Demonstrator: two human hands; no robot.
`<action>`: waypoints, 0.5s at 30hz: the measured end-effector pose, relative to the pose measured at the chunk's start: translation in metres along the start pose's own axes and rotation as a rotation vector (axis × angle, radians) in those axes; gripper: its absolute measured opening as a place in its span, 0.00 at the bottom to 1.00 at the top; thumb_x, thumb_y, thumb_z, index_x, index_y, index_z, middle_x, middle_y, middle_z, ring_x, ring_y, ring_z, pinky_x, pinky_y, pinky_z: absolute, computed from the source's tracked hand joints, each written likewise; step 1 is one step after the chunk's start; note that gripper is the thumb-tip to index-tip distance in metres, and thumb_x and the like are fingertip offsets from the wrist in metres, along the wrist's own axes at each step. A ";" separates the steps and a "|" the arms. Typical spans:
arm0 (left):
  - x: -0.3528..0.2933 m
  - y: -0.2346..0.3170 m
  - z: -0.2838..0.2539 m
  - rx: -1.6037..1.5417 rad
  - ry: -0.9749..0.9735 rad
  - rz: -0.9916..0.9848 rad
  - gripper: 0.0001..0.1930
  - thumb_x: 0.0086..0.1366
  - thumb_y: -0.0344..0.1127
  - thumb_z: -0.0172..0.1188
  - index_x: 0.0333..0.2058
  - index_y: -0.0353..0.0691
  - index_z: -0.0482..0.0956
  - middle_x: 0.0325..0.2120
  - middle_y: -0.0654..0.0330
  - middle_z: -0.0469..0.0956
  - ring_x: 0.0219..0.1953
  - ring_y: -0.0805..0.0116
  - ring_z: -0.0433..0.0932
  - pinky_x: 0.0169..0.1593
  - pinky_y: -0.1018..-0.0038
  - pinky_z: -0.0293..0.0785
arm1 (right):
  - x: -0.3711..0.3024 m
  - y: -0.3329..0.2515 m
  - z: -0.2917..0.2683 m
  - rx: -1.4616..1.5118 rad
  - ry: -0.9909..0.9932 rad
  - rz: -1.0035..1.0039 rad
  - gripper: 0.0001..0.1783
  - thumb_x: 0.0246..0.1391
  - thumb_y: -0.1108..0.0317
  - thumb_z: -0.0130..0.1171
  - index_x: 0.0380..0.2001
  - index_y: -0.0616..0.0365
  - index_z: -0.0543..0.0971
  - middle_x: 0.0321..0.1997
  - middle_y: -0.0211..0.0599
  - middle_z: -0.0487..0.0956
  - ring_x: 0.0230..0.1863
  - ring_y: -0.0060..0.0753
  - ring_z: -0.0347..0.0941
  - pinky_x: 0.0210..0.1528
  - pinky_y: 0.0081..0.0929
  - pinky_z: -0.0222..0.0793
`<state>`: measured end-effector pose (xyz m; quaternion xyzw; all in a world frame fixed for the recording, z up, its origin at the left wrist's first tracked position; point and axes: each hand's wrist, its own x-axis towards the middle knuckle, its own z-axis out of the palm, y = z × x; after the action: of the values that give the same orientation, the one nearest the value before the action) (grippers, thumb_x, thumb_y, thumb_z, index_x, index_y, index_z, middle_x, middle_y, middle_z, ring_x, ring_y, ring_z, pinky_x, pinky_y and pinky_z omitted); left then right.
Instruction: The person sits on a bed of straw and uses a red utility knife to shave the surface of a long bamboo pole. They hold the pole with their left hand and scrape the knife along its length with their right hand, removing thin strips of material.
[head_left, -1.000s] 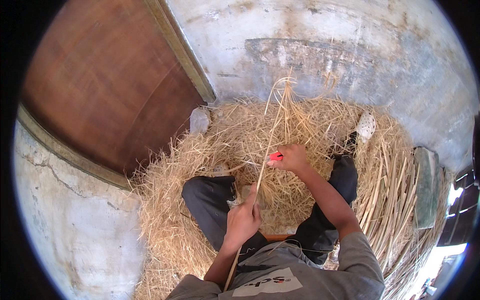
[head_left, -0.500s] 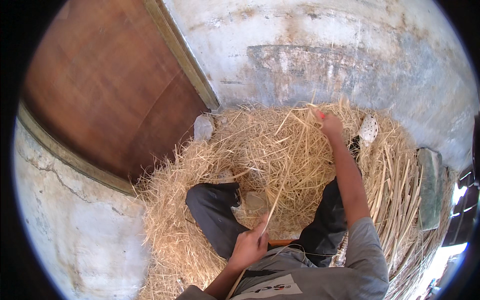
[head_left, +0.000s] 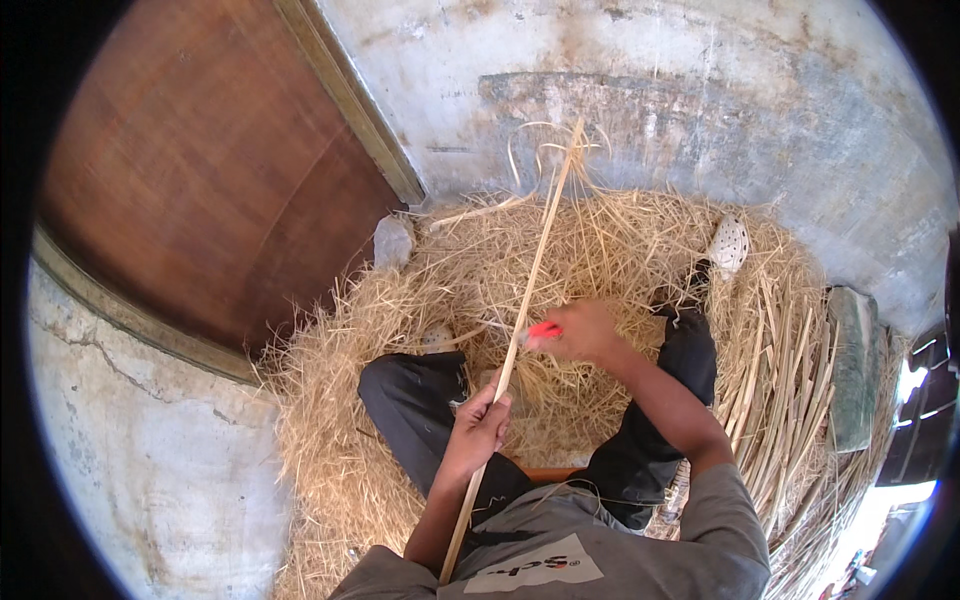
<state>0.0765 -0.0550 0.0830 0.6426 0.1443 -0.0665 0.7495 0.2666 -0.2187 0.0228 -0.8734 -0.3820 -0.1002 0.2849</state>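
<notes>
My left hand (head_left: 476, 436) is closed around a long, pale, straw-coloured stick (head_left: 541, 245). The stick slants from beside my body up toward the wall, and thin curled shavings hang at its far end. In my right hand (head_left: 585, 331) is a small red-handled tool (head_left: 543, 330), held against or just beside the stick a little beyond my left hand. Its working end is blurred, so I cannot tell what kind of tool it is. My bent legs in dark trousers (head_left: 412, 405) lie on either side.
Loose shavings (head_left: 335, 450) cover the floor around me. At the right lie a bundle of long stalks (head_left: 775, 385) and a greenish slab (head_left: 852, 370). A perforated white shoe (head_left: 729, 248), a pale stone (head_left: 394, 241), a brown door (head_left: 220, 170) and a stained wall (head_left: 640, 120) surround the heap.
My right hand has come back from the far side of the heap toward me with the red-handled tool. The stick's far end now reaches higher, and my left hand has shifted slightly forward.
</notes>
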 end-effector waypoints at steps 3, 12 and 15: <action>-0.004 -0.006 0.000 0.176 0.031 0.079 0.25 0.71 0.32 0.48 0.65 0.41 0.59 0.17 0.73 0.62 0.16 0.85 0.58 0.20 0.84 0.56 | 0.004 -0.011 0.003 0.015 0.009 0.016 0.36 0.41 0.26 0.56 0.15 0.53 0.78 0.13 0.39 0.75 0.17 0.45 0.74 0.21 0.40 0.68; -0.009 -0.013 0.000 0.325 0.040 0.228 0.23 0.71 0.30 0.48 0.64 0.40 0.62 0.21 0.75 0.58 0.22 0.86 0.54 0.25 0.85 0.53 | 0.006 -0.011 0.013 -0.060 0.114 -0.026 0.36 0.45 0.28 0.55 0.16 0.56 0.79 0.13 0.41 0.75 0.17 0.44 0.75 0.20 0.37 0.68; -0.019 -0.010 0.008 0.369 0.013 0.192 0.24 0.71 0.30 0.49 0.64 0.41 0.61 0.22 0.75 0.59 0.23 0.86 0.54 0.25 0.85 0.53 | 0.027 0.027 0.005 -0.091 0.169 0.205 0.36 0.45 0.28 0.55 0.17 0.55 0.80 0.13 0.41 0.75 0.17 0.44 0.75 0.20 0.37 0.68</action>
<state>0.0565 -0.0658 0.0803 0.7802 0.0728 -0.0158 0.6211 0.3044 -0.2141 0.0181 -0.9084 -0.2604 -0.1611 0.2848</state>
